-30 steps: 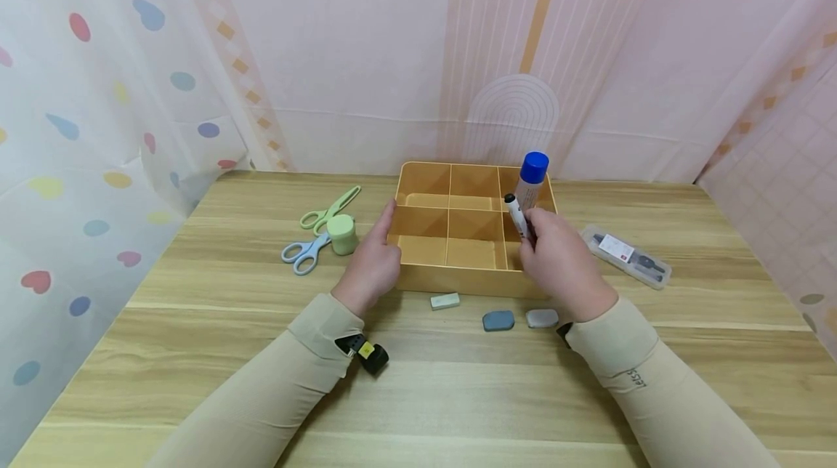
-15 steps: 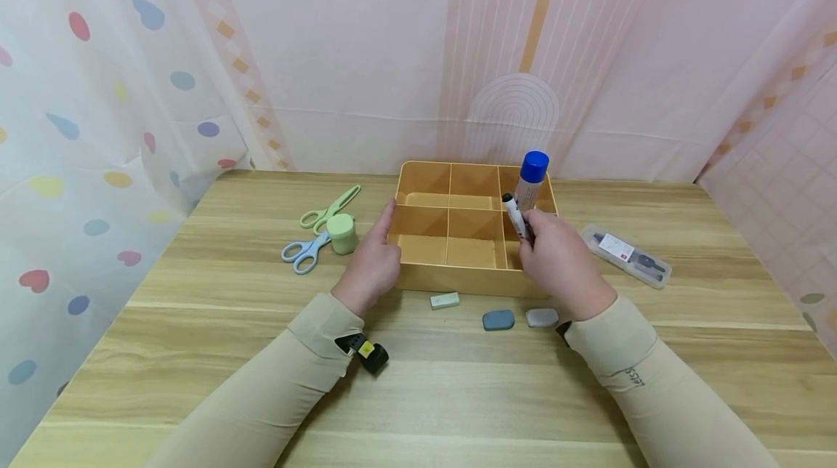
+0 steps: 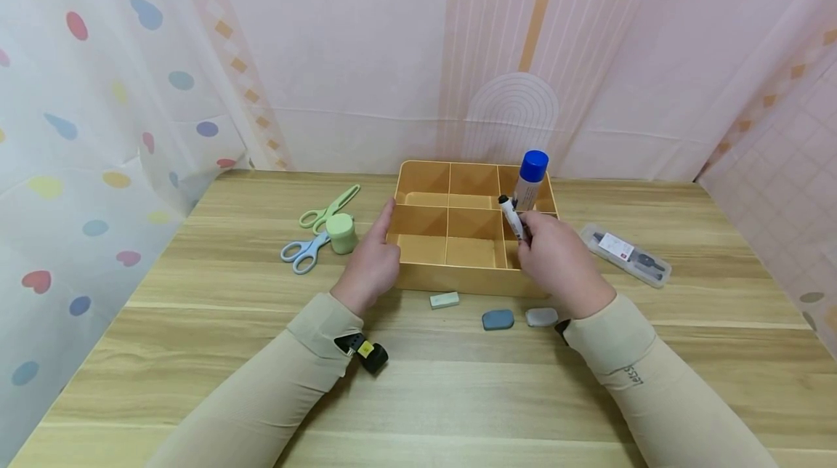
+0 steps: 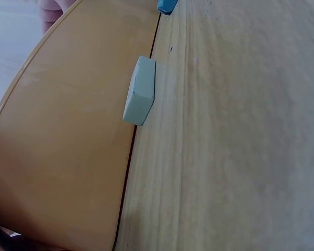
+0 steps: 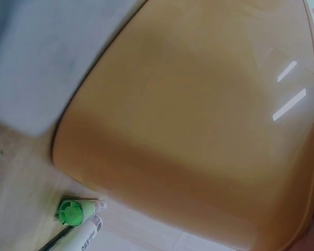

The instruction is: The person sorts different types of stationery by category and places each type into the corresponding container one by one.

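Note:
My right hand grips a white marker with a black cap, tilted over the front right compartment of the tan divided box. In the back right compartment stands a glue stick with a blue cap. My left hand rests against the box's left side, index finger straight along it. Close to the left hand are a small green jar, blue scissors and green scissors. The right hand hides part of the box and the marker's lower end.
Before the box lie a pale green eraser, a blue-grey eraser and a light grey eraser. A clear compass case lies at right. The right wrist view shows a green-capped tube and a white tube.
The marker's capped end has tipped slightly to the left in my right hand. My left hand stays in place against the box.

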The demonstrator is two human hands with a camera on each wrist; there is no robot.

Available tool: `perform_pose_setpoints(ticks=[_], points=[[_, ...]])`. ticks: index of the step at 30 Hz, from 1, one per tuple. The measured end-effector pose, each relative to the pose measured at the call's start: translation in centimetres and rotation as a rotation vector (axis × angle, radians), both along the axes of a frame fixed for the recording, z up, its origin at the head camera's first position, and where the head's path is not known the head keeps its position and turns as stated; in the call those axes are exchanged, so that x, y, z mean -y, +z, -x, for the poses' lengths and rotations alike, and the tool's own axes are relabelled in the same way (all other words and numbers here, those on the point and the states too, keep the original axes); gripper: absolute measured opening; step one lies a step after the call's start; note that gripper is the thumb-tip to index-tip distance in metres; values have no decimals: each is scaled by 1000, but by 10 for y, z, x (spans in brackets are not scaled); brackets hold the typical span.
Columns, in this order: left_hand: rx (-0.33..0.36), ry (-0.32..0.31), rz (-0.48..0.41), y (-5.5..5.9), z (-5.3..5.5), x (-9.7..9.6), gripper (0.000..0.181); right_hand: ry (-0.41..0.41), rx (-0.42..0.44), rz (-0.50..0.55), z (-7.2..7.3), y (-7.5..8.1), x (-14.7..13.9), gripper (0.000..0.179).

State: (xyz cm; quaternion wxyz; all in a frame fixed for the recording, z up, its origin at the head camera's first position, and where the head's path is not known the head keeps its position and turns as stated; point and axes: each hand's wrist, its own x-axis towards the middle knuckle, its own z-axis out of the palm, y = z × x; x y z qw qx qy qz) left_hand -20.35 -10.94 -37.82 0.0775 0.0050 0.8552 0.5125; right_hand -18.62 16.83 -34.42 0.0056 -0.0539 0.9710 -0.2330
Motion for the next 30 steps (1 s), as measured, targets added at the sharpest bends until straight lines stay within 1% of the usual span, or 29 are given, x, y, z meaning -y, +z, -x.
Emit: perform_pose_setpoints(ticks=[6,16,25,30], points=[[1,-2,0,-1,0,1,86,24,-4,-22,1,0,0,29],[3,1,-2,-2,0,1,86,15,48,-34,4,1,2,31],[3,-3,-5,-2,1,0,86,2,134,-32,5,5,3,31],[1,-3,-8,-2,1,0,86,-1,141,-37,6,5,2,31]])
